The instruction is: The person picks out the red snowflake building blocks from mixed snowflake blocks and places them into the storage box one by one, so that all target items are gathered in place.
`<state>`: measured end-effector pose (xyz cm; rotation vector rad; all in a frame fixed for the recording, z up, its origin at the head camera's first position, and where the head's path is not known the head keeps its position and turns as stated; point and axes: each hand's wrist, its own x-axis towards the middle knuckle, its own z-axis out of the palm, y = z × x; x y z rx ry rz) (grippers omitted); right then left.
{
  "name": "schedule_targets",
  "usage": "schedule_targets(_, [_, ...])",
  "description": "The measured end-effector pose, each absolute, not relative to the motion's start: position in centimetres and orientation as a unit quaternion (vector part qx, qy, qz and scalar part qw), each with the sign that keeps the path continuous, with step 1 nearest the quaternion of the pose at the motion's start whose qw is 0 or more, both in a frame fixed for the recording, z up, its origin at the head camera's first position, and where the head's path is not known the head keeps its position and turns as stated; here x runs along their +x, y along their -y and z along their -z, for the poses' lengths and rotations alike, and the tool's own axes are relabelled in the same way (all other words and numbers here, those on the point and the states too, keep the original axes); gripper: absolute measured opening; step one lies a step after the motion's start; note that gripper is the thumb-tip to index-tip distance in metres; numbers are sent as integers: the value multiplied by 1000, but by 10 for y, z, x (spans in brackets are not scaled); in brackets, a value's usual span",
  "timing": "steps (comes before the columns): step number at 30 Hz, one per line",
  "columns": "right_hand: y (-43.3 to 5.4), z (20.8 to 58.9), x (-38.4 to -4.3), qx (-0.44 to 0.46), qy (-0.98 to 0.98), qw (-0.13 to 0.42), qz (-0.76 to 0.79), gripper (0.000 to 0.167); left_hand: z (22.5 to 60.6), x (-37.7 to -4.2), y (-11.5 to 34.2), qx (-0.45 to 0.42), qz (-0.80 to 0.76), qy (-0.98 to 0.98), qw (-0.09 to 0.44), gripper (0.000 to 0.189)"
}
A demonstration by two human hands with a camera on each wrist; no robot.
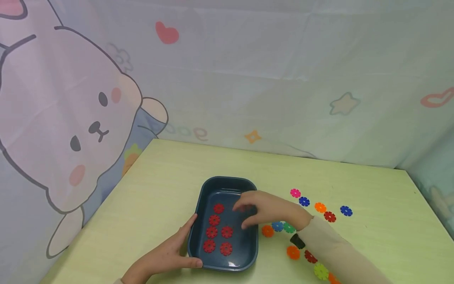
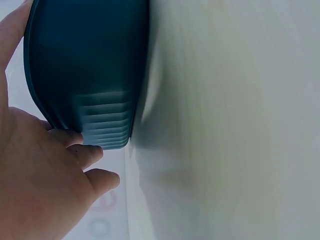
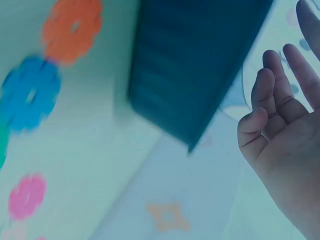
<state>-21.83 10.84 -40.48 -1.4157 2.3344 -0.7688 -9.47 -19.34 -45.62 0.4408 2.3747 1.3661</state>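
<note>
A dark blue rectangular tray (image 1: 244,252) rests on the table, with several red notched plastic discs (image 1: 214,220) lying flat inside. My left hand (image 1: 166,256) holds the tray at its near left corner, thumb on the near rim and fingers along the left side. The left wrist view shows these fingers (image 2: 87,155) against the ribbed outer wall. My right hand (image 1: 267,207) hovers over the tray's right side, thumb and fingers parted with nothing between them. Beneath it, another red disc is partly hidden. In the right wrist view, the fingers (image 3: 262,122) bend loosely above the rim.
Loose notched discs are scattered right of the tray, among them an orange disc (image 1: 267,231), a pink disc (image 1: 295,193) and a dark blue disc (image 1: 346,211). Several lie near my right forearm (image 1: 340,252). A printed cloth (image 1: 248,79) hangs behind the table (image 1: 170,165).
</note>
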Motion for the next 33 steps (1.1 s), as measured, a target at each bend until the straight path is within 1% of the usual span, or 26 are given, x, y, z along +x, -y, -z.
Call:
schedule_targets(5, [-139,400,-217,-463,-828,138,283,40,456,-94,194,157,-482,-843,179,111])
schedule_targets(9, [-164,399,-214,-436,-841,140,287,41,455,-94,194,156,-483,-842,181,111])
schedule_targets(12, [-181,402,-211,-417,-852,143,283,42,454,-93,194,155,-480,-844,180,111])
schedule_targets(17, [-202,411,-204,-408,-857,142,282,44,454,-93,194,152,-476,-848,178,111])
schedule_targets(33, [-244,432,-179,-338,-870,192,302,41,456,-94,193,149,-477,-847,181,111])
